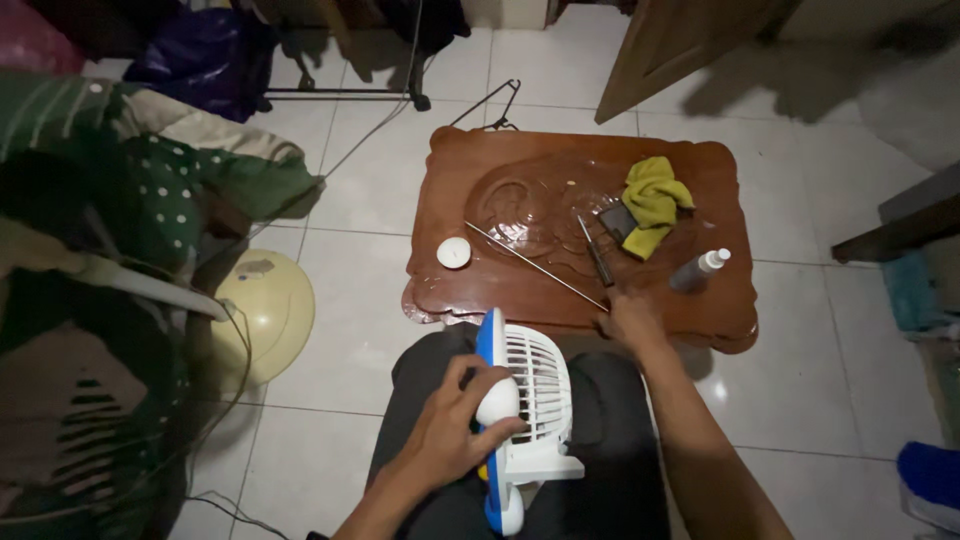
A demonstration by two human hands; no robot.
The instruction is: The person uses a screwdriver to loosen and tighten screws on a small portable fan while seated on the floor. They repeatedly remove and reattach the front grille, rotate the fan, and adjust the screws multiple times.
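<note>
Two hands in view, seen from above. Left hand (pixel 462 418) wraps the white rear hub of a small fan (pixel 520 420), fingers curled round it; fan is white with a blue rim, sits upright on edge on the person's lap, grille facing right. Right hand (pixel 628 318) reaches to the near edge of the low brown wooden surface (pixel 560 290), fingers closed at the end of a thin metal rod (pixel 535 265) that lies diagonally across the top; whether it pinches the rod, cannot tell. Just beside the hand lies a dark screwdriver (pixel 597 252). Further back a yellow cloth (pixel 652 203), a small bottle (pixel 700 269) lying to the right, a white round cap (pixel 454 253) to the left. Yellowish round fan base (pixel 262 312) on the tiled floor, left of the surface.
</note>
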